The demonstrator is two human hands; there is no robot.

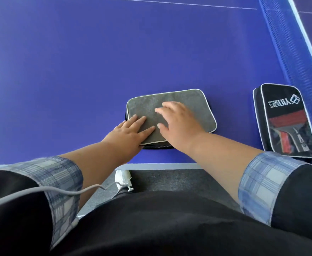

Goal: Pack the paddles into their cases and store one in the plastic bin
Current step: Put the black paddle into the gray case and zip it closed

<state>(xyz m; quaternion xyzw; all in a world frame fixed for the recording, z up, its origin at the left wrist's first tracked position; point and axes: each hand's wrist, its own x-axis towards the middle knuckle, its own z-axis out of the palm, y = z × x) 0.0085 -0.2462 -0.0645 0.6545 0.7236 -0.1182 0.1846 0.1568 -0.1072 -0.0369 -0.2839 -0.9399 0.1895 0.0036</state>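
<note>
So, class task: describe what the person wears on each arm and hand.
Both hands, left and right, are bare: no gloves, rings or watch visible. Each forearm is uncovered below a black sleeve with a turned-back blue-grey plaid cuff. A grey cable crosses the left sleeve.

The person wears a black top (170,228) filling the bottom of the frame, its sleeves turned back into blue-grey plaid cuffs (262,183) on both forearms, a grey cable (40,193) crossing the lower-left sleeve, and a white shoe (122,179) at centre.
</note>
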